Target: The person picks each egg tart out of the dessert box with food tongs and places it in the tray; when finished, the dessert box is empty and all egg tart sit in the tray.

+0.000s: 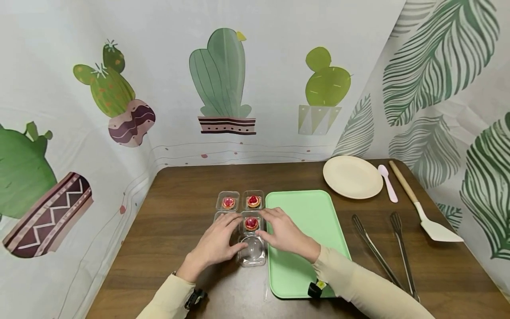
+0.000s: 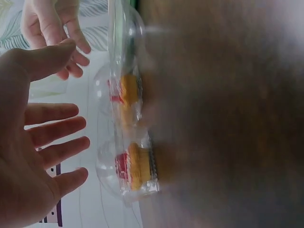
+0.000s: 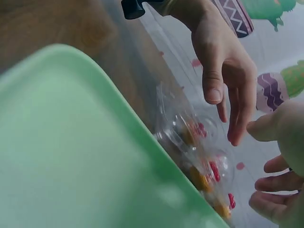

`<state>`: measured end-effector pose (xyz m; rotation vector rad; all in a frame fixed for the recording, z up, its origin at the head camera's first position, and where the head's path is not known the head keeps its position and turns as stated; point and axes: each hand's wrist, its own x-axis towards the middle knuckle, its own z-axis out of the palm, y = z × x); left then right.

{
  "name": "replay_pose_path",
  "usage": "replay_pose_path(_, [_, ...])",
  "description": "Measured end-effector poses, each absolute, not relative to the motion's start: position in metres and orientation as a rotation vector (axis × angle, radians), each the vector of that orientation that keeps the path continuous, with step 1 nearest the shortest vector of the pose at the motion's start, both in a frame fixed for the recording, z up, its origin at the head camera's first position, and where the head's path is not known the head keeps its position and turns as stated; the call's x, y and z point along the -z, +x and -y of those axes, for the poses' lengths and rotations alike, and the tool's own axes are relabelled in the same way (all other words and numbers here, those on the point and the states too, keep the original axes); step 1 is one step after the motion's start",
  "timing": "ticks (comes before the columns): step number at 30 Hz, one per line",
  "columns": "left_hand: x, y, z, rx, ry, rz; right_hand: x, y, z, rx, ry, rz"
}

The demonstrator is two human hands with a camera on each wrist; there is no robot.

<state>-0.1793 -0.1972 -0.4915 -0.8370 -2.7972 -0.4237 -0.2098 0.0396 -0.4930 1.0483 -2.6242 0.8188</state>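
In the lower middle of the head view, a transparent plastic box with domed compartments [image 1: 252,262] lies on the brown wooden table [image 1: 179,190]; three small round tarts with red topping [image 1: 251,223] are visible inside it there. The left hand [image 1: 217,239] is above its left side and the right hand [image 1: 288,235] above its right side, both with fingers loosely spread, pinching nothing; the left wrist view shows a gap between the left fingers and the domes. The light green rectangular tray [image 1: 307,212] lies just beside the box, under the right forearm. In the upper right of the table is a cream round plate [image 1: 352,177].
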Motion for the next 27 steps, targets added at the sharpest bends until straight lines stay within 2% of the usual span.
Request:
replay_pose_path(15, [0.495,-0.211,0.191,0.435,-0.828,2.855,0.507,-0.240,-0.033,-1.140,0.835,2.706])
replay_pose_path(27, [0.498,-0.221,0.189,0.409,-0.809,2.918,0.511,-0.249,-0.029,-1.145,0.800,2.785])
